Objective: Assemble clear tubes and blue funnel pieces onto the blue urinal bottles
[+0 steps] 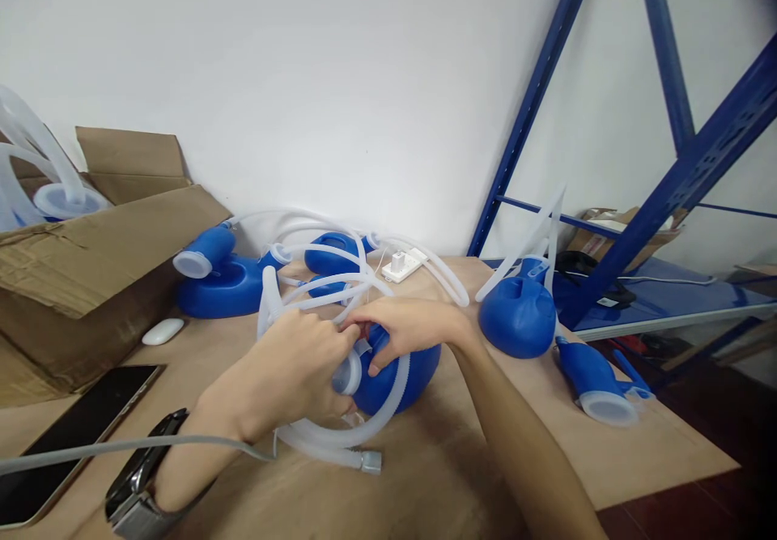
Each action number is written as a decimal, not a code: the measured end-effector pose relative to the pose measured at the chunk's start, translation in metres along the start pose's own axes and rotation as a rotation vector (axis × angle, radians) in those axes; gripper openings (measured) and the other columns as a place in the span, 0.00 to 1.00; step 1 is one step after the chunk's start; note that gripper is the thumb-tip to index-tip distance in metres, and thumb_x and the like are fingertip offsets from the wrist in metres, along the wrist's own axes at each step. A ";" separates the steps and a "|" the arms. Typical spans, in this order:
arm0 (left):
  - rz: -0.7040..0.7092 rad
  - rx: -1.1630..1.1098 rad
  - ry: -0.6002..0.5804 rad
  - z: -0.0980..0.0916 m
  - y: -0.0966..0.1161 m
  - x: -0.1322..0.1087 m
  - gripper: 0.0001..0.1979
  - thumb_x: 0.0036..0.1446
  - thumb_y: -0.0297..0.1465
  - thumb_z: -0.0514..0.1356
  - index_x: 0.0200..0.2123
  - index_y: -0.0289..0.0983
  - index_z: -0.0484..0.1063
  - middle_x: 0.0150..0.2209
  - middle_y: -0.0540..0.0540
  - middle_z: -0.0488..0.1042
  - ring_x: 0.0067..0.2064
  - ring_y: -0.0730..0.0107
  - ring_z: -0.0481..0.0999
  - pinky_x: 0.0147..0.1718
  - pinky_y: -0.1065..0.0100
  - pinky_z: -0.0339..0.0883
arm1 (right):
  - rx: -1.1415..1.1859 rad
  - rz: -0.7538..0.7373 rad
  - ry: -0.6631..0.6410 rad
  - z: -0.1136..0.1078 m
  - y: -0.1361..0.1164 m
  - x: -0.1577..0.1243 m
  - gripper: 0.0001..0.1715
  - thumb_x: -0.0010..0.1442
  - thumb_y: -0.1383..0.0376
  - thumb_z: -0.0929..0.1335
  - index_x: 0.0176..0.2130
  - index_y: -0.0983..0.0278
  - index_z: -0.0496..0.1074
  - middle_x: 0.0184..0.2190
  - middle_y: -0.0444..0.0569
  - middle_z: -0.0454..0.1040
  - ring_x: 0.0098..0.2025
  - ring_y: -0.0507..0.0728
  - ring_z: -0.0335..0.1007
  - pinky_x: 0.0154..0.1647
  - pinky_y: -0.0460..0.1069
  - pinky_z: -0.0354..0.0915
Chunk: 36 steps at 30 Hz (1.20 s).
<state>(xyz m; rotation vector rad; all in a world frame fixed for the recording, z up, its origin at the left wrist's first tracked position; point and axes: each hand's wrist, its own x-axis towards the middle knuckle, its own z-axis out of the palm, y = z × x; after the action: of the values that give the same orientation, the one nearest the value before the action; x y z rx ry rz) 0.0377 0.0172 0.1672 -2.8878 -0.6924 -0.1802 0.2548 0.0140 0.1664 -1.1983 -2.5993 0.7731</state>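
Observation:
A blue plastic urinal bottle lies in front of me, its white translucent cap facing left. My left hand is closed around the cap and neck end. My right hand reaches over the top of the bottle, fingers curled at its neck, the thumb on the near side. The fingertips of both hands meet there, and what lies between them is hidden. A clear corrugated hose loops in front of the bottle, ending in a grey connector.
More blue urinal bottles with hoses stand behind on the left; another bottle and a blue urinal piece are at right. A cardboard box, phone, white case, power strip and blue rack surround the work area.

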 end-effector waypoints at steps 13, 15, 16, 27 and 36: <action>-0.113 -0.028 -0.160 -0.009 -0.026 0.002 0.32 0.51 0.39 0.68 0.60 0.44 0.74 0.39 0.43 0.84 0.36 0.49 0.82 0.34 0.59 0.67 | -0.085 -0.100 0.222 0.013 0.007 0.020 0.06 0.58 0.73 0.69 0.36 0.65 0.77 0.27 0.41 0.72 0.28 0.50 0.64 0.30 0.46 0.60; -0.135 -0.043 -0.168 -0.010 -0.032 0.003 0.31 0.52 0.41 0.67 0.60 0.43 0.74 0.38 0.43 0.83 0.36 0.48 0.82 0.33 0.60 0.66 | -0.100 -0.134 0.249 0.014 0.011 0.024 0.09 0.59 0.73 0.68 0.36 0.65 0.78 0.27 0.42 0.74 0.29 0.51 0.65 0.32 0.47 0.61; -0.149 -0.048 -0.179 -0.010 -0.034 0.004 0.31 0.52 0.42 0.67 0.60 0.43 0.74 0.37 0.43 0.83 0.36 0.48 0.82 0.33 0.60 0.66 | -0.097 -0.152 0.270 0.014 0.014 0.025 0.12 0.59 0.75 0.67 0.37 0.65 0.79 0.29 0.43 0.76 0.30 0.51 0.67 0.34 0.47 0.62; -0.130 -0.023 -0.269 -0.011 -0.028 0.002 0.23 0.50 0.44 0.68 0.47 0.39 0.79 0.34 0.43 0.80 0.33 0.52 0.79 0.35 0.59 0.65 | 0.234 -0.032 0.298 0.021 0.034 0.028 0.16 0.66 0.66 0.68 0.50 0.64 0.81 0.42 0.49 0.84 0.42 0.56 0.79 0.43 0.48 0.72; -0.092 -0.012 -0.236 -0.004 -0.028 0.010 0.26 0.50 0.54 0.65 0.40 0.37 0.80 0.35 0.40 0.81 0.34 0.48 0.81 0.38 0.56 0.67 | 0.232 -0.063 0.225 0.021 0.036 0.027 0.25 0.57 0.54 0.78 0.50 0.64 0.80 0.39 0.49 0.82 0.40 0.55 0.77 0.43 0.48 0.71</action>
<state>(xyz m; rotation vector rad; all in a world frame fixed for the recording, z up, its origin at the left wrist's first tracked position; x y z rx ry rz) 0.0339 0.0452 0.1763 -2.9186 -0.8661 0.1484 0.2533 0.0454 0.1278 -1.0642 -2.2836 0.8465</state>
